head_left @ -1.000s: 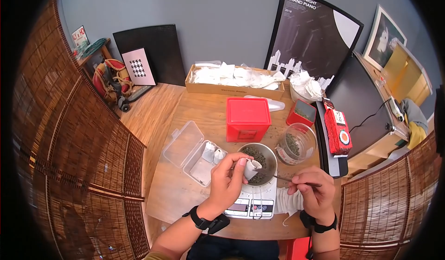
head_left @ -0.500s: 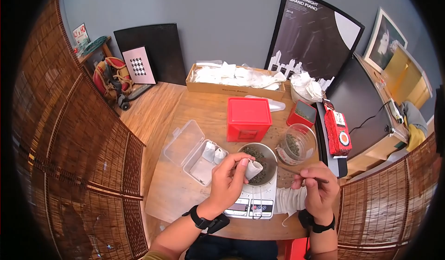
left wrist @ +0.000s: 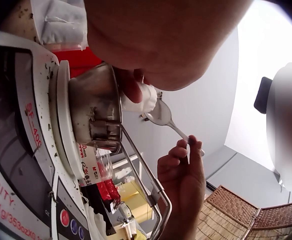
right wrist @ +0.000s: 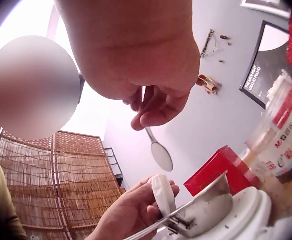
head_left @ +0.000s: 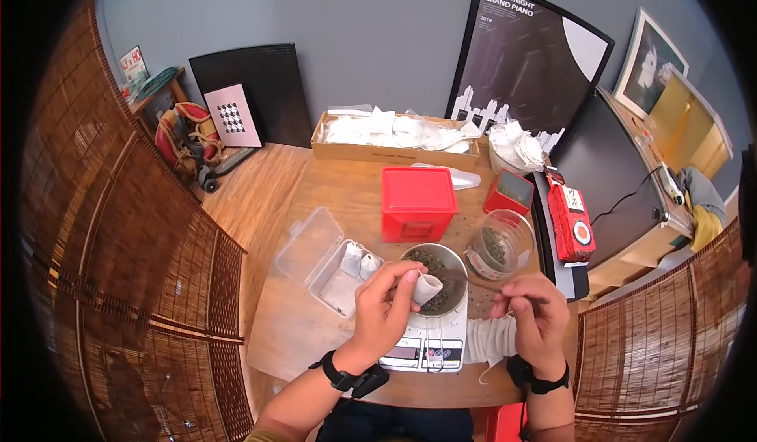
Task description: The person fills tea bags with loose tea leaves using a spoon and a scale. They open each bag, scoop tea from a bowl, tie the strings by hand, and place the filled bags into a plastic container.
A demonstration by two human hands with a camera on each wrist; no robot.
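The left hand (head_left: 383,306) pinches a small white pouch (head_left: 427,287) with an open mouth, above the steel pan (head_left: 460,265) of dark dried leaves. That pan stands on a white digital scale (head_left: 453,346). The right hand (head_left: 538,316) pinches a metal spoon's handle; its bowl, seen in the right wrist view, hangs just above the pouch (right wrist: 163,194). In the left wrist view the spoon (left wrist: 159,113) is close beside the pouch's rim. Two filled white pouches (head_left: 352,259) sit in an open clear plastic box (head_left: 324,294) left of the pan.
Behind the pan stands a red tin (head_left: 418,197). Right of it are a clear round tub (head_left: 520,241) and a small red box (head_left: 509,192) with leaves. A cardboard box (head_left: 394,152) of white pouches lies at the back. White pouches (head_left: 490,339) are lined up right of the scale.
The spoon has drawn back from the pouch's mouth, where it was a second ago, toward the right. The left hand still holds the pouch over the pan.
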